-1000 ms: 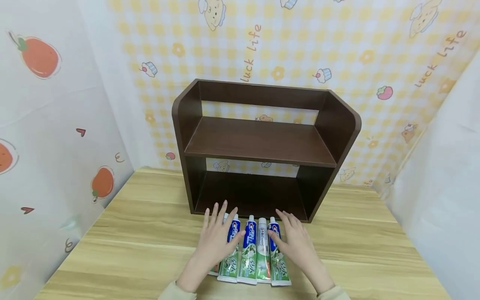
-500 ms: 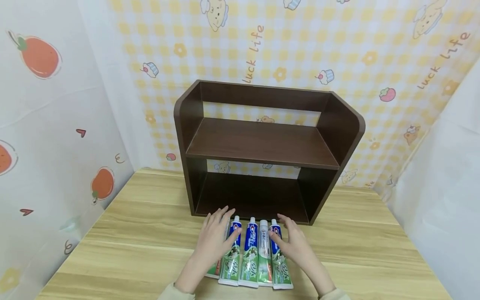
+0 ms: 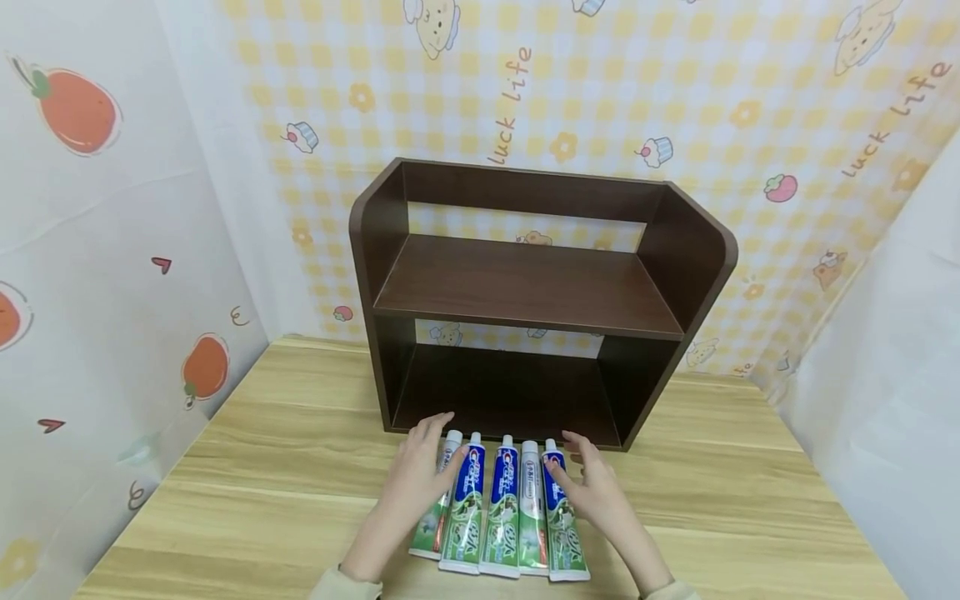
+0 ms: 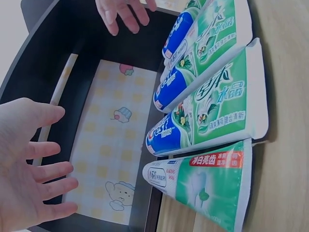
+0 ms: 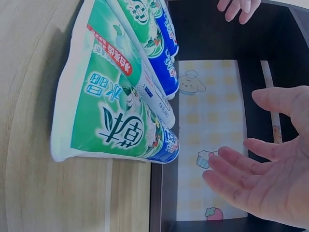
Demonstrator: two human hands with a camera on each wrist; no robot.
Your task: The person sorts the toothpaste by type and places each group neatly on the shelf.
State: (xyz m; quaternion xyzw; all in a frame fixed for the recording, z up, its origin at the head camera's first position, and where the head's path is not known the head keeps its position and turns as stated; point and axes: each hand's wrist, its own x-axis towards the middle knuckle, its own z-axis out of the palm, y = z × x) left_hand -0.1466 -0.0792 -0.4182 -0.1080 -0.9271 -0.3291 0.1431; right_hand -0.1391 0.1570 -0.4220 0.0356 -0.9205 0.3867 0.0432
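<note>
Several toothpaste tubes lie side by side on the table, caps toward the shelf. At the left end is a green-and-white tube (image 3: pixel 428 533); blue-and-green Crest tubes, one of them in the middle (image 3: pixel 501 517), share the row with another green-and-white tube (image 3: pixel 532 521). My left hand (image 3: pixel 415 472) hovers by the leftmost tube and partly hides it in the head view. By the rightmost Crest tube (image 3: pixel 566 546) is my right hand (image 3: pixel 597 487), its thumb over the tube's upper part. Both wrist views show relaxed, spread fingers with nothing gripped.
A dark brown two-tier shelf (image 3: pixel 525 287) stands right behind the caps, its lower edge close to them. The wooden table (image 3: pixel 285 467) extends to both sides. A patterned cloth wall (image 3: pixel 315 217) rises behind, with white cloth at left and right.
My left hand has shifted left, uncovering more of the leftmost tube, and its fingers have drawn closer together. My right hand has moved slightly right. The tubes stay in their row.
</note>
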